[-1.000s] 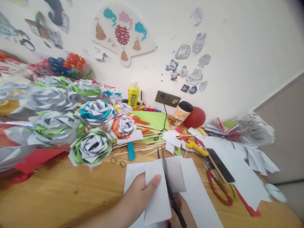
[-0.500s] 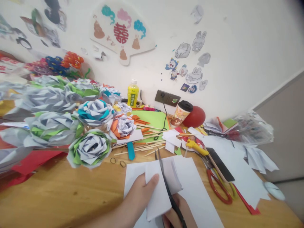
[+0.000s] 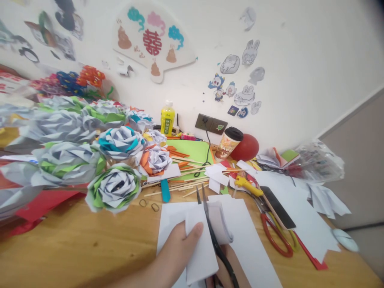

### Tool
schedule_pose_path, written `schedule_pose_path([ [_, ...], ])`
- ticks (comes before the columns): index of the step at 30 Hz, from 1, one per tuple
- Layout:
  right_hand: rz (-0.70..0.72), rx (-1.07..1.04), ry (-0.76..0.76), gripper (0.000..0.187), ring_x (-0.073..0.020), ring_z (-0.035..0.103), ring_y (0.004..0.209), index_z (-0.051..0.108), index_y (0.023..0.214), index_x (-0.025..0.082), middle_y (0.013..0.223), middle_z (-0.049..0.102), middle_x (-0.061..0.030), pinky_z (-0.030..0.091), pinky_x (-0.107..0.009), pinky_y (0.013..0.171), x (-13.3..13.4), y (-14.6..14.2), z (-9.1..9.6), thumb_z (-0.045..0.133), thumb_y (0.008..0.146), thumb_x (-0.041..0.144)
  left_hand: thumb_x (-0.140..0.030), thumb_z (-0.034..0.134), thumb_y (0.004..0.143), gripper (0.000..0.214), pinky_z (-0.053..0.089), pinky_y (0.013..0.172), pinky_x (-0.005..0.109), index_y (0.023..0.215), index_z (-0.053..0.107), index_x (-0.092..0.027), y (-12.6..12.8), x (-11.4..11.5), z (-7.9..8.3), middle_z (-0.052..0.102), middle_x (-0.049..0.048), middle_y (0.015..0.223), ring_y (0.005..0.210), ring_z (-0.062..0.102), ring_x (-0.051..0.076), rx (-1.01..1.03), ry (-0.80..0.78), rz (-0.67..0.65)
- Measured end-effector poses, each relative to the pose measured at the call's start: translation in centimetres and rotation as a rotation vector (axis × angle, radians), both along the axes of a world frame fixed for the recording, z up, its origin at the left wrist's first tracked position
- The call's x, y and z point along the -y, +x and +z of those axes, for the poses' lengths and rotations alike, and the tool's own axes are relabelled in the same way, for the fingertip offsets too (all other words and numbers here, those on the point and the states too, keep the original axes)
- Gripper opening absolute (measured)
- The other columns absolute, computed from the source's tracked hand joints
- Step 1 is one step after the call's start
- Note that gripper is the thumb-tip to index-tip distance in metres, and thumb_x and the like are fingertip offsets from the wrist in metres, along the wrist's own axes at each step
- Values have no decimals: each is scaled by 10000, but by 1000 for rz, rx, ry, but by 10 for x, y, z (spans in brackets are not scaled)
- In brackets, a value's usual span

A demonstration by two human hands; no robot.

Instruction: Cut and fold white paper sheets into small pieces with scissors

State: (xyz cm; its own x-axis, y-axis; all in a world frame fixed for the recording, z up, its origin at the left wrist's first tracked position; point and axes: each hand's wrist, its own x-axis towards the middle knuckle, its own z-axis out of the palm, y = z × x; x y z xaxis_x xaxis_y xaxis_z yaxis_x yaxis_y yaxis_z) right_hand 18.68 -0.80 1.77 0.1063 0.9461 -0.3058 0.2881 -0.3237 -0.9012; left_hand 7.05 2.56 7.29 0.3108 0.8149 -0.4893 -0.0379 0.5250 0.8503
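In the head view, the left hand (image 3: 181, 244) was clamped on a folded white paper (image 3: 201, 256), thumb flat on top and the other fingers out of sight behind it. The right hand (image 3: 235, 260) had its grip closed around the black handles of the scissors (image 3: 213, 236), though its fingers were mostly hidden, and the blades stood narrowly parted along the paper's right edge. A curled white piece (image 3: 219, 224) stood just right of the blades; whether it was still joined could not be told.

The left thumb lay near the blade, so a slip of the paper could bring a nick. Layers sliding under a loose pinch might give a crooked edge, and the loose sheet (image 3: 250, 244) beneath both grips could get caught by a low blade.

The paper was matte, thin and stiff at its creases; the blades were slim and dark. Left of the grips, the paper roses (image 3: 117, 186) had crisp, pointed petals. Beyond the grips lay thin, straight wooden sticks (image 3: 192, 178); to their right, a smooth, glossy phone (image 3: 277, 207). The tabletop (image 3: 90, 246) was smooth, grained wood.
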Motion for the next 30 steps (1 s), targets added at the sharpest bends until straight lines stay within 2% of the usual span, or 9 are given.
schedule_pose_path([
  [5,-49,19,-100,475,-87,266,183,506,357,209,163,226,75,274,-220,243,-1,-6,2,493,733,498,-369,516,755,208,435,371,224,734,545,-164,-1,-3,3,616,-16,402,380,582,160,49,-32,-4],
  [11,-72,15,-49,381,-95,410,245,607,621,151,262,400,65,338,-182,284,0,-3,44,526,706,514,-538,468,731,441,394,328,244,795,583,-117,3,-2,-5,601,25,372,310,544,172,208,-52,-77],
  [15,-118,56,57,499,-141,533,373,590,895,145,399,542,23,410,-203,361,10,2,56,546,655,580,-528,520,705,452,451,398,280,859,584,-108,1,-4,-14,627,30,416,360,578,189,218,-37,0],
  [17,-112,106,38,495,-135,525,375,572,887,145,418,543,17,409,-207,376,13,12,52,482,696,593,-509,582,665,459,482,455,300,898,579,-114,-2,-8,-17,657,37,480,443,617,213,204,-47,63],
  [19,-115,225,11,453,-122,475,332,560,798,149,371,484,36,374,-210,359,13,31,45,430,729,578,-492,610,647,464,495,489,308,918,577,-117,-6,-13,-16,677,50,538,503,632,223,192,-58,121],
  [21,-184,400,4,407,-141,466,320,540,833,154,353,454,51,346,-227,345,14,57,36,446,720,534,-473,586,680,443,494,485,313,931,573,-108,-9,-18,-14,688,69,579,496,624,217,206,-61,155],
  [24,-205,755,17,263,-220,607,522,563,856,176,544,630,-53,443,-289,492,17,99,25,509,707,387,-431,582,698,427,483,449,323,965,565,-98,-11,-24,-9,703,95,682,453,597,198,227,-104,182],
  [27,-99,991,-91,286,-271,640,776,567,976,114,844,679,-173,469,-326,632,22,125,21,455,740,228,-396,626,671,421,479,468,295,974,578,-109,-14,-28,-9,701,82,723,490,589,172,216,-128,229],
  [30,40,1167,-169,281,-276,652,746,602,948,101,806,687,-178,469,-335,604,20,130,26,393,787,196,-400,606,691,320,437,462,237,832,629,-113,-17,-31,-12,652,27,584,481,548,134,251,-54,210],
])
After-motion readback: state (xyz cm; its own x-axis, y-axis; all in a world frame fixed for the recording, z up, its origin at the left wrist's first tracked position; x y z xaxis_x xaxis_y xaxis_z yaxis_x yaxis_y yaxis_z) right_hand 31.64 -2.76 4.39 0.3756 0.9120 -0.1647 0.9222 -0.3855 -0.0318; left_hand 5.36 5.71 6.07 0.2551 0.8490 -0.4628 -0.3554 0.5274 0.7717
